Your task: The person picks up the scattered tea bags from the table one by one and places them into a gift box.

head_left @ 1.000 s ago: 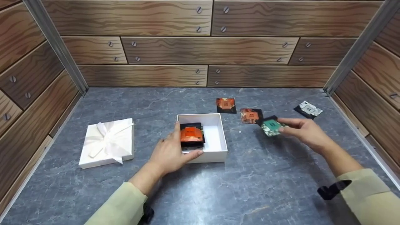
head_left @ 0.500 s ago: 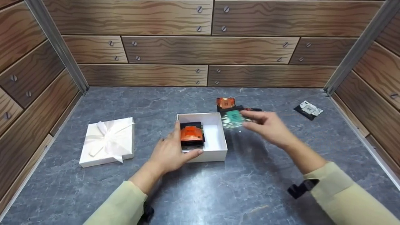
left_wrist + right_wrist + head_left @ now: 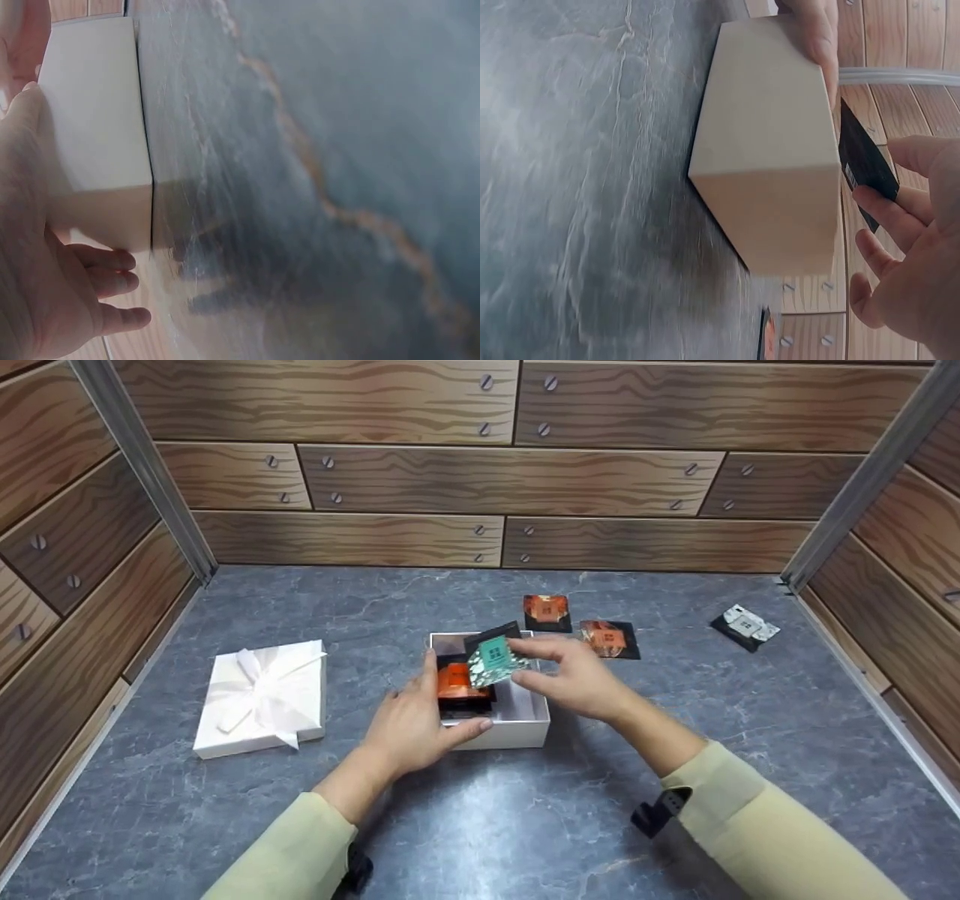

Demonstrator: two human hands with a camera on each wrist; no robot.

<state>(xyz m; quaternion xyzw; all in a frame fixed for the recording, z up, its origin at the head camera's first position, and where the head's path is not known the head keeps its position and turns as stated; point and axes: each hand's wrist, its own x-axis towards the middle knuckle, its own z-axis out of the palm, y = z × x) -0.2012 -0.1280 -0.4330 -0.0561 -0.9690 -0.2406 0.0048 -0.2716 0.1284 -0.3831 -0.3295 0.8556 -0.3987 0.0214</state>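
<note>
Our right hand (image 3: pixel 577 679) pinches a green-labelled sachet (image 3: pixel 493 655) above the white box (image 3: pixel 501 735).
Our left hand (image 3: pixel 409 727) rests spread against it; seemingly stacked sachets (image 3: pixel 453 681) lie inside.

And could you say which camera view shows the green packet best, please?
The head view: there the green packet shows its printed front, pinched by the right hand. The right wrist view shows only its dark back; the left wrist view lacks it.

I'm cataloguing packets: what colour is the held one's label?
Green label, best seen in the head view.
</note>
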